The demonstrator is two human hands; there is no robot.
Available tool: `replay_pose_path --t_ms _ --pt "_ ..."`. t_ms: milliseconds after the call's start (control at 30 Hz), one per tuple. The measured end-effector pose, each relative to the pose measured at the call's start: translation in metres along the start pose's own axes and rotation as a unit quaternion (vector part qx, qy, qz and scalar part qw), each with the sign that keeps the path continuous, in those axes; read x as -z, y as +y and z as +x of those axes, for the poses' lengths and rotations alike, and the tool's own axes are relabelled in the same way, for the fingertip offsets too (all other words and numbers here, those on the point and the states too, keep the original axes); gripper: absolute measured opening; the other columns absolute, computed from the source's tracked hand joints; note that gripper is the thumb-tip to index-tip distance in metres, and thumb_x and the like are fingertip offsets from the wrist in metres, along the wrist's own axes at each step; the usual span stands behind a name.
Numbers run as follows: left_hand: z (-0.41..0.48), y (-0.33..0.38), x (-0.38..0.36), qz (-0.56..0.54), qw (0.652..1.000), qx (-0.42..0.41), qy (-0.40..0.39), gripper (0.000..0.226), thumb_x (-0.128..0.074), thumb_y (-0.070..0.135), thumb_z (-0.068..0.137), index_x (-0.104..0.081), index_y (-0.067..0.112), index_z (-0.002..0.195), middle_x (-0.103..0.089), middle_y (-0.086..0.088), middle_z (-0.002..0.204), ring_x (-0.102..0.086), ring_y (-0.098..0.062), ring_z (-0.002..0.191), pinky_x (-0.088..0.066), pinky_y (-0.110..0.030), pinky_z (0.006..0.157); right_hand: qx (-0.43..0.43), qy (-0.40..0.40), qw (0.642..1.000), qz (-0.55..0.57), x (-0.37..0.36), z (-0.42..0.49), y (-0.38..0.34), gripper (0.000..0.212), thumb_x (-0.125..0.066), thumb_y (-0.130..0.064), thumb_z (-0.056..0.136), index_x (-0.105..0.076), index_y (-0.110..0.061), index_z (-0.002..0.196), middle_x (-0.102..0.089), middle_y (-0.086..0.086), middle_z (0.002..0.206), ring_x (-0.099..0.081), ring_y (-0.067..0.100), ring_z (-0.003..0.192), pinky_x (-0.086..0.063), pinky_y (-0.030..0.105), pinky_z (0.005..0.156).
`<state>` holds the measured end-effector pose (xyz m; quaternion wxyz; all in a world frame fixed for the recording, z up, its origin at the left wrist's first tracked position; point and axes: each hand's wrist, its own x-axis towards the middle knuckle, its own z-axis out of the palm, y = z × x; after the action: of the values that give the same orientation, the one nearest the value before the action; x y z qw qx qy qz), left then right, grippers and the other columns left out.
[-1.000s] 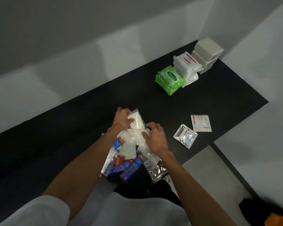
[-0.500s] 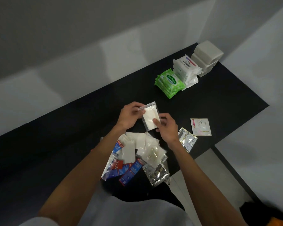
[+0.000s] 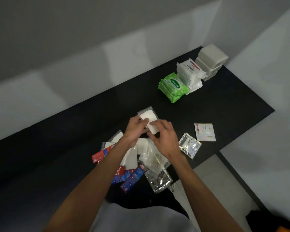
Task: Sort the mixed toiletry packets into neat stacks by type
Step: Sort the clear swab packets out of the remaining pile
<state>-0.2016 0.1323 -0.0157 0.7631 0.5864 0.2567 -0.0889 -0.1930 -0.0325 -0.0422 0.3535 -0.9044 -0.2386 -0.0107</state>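
Head camera looks down on a flat clear plastic packet with a square white pad inside. The left hand and right hand pinch it, fingers curled round its edges, over the matte black table, just beyond the crinkly mixed pile. Soft green wipe packs are stacked well apart.

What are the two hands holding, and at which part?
A clear packet with a white pad: left hand pinches its left edge, right hand its near end.

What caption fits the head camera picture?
Left hand and right hand hold a clear packet by the mixed pile on the black table.
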Motion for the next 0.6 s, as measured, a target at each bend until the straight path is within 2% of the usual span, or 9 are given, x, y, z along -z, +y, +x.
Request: replay_pose_path --t_ms 100,200,300,400,467,533,600 --pt "0.004 0.002 0.006 0.019 1.0 -0.008 0.008 0.024 -0.057 0.007 0.107 -0.068 0.004 0.127 -0.078 -0.017 0.115 -0.074 -0.033 0.112 -0.061 -0.045 0.097 -0.03 0.011 0.998 0.058 0.003 -0.002 -0.001 0.033 -0.077 -0.039 0.096 -0.071 -0.024 0.125 -0.061 -0.007 0.128 -0.054 0.012 0.114 -0.049 0.027 0.097" --pt "0.003 0.007 0.008 0.03 0.999 -0.015 0.004 0.031 -0.056 0.007 0.107 -0.063 0.007 0.138 -0.075 -0.014 0.124 -0.074 -0.027 0.115 -0.061 -0.044 0.098 -0.102 0.065 0.987 0.109 0.006 0.0 0.003 0.022 -0.073 -0.026 0.1 -0.07 -0.026 0.122 -0.06 -0.007 0.121 -0.059 0.012 0.109 -0.055 0.034 0.095" --pt "0.002 0.009 0.008 0.01 1.0 -0.023 -0.003 0.036 -0.06 0.007 0.105 -0.059 0.01 0.141 -0.074 -0.014 0.126 -0.073 -0.027 0.115 -0.063 -0.04 0.093 -0.176 0.072 0.968 0.167 0.01 0.005 0.005 0.032 -0.075 -0.022 0.098 -0.065 -0.026 0.128 -0.064 -0.008 0.118 -0.065 0.005 0.101 -0.057 0.025 0.088" --pt "0.001 0.009 0.006 0.012 0.999 -0.027 -0.011 0.034 -0.063 0.008 0.104 -0.06 0.012 0.137 -0.075 -0.012 0.122 -0.075 -0.024 0.112 -0.064 -0.037 0.09 -0.286 0.042 0.903 0.318 0.012 0.011 0.005 0.031 -0.077 -0.02 0.097 -0.067 -0.025 0.127 -0.075 -0.003 0.111 -0.074 0.008 0.094 -0.062 0.026 0.082" --pt "0.003 0.011 0.006 0.044 0.999 -0.026 -0.009 0.03 -0.065 0.011 0.103 -0.064 0.013 0.133 -0.076 -0.011 0.119 -0.075 -0.023 0.11 -0.064 -0.037 0.09 -0.322 0.035 0.873 0.366 0.012 0.012 0.005 0.025 -0.078 -0.017 0.097 -0.072 -0.023 0.121 -0.077 0.002 0.11 -0.077 0.011 0.092 -0.065 0.028 0.079" --pt "0.006 0.011 0.01 0.083 0.996 -0.014 0.008 0.026 -0.067 0.018 0.103 -0.066 0.014 0.129 -0.076 -0.01 0.116 -0.076 -0.022 0.107 -0.064 -0.038 0.091 -0.324 0.053 0.88 0.342 0.012 0.013 0.007 0.021 -0.078 -0.017 0.096 -0.075 -0.021 0.116 -0.078 0.0 0.104 -0.077 0.011 0.088 -0.064 0.025 0.077" --pt "0.01 0.008 0.016 0.159 0.987 -0.011 0.033 0.023 -0.068 0.024 0.103 -0.067 0.017 0.125 -0.077 -0.007 0.112 -0.076 -0.02 0.102 -0.064 -0.035 0.09 -0.279 0.109 0.921 0.249 0.013 0.013 0.009 0.017 -0.077 -0.015 0.095 -0.077 -0.021 0.112 -0.076 -0.004 0.097 -0.074 0.007 0.082 -0.061 0.02 0.073"
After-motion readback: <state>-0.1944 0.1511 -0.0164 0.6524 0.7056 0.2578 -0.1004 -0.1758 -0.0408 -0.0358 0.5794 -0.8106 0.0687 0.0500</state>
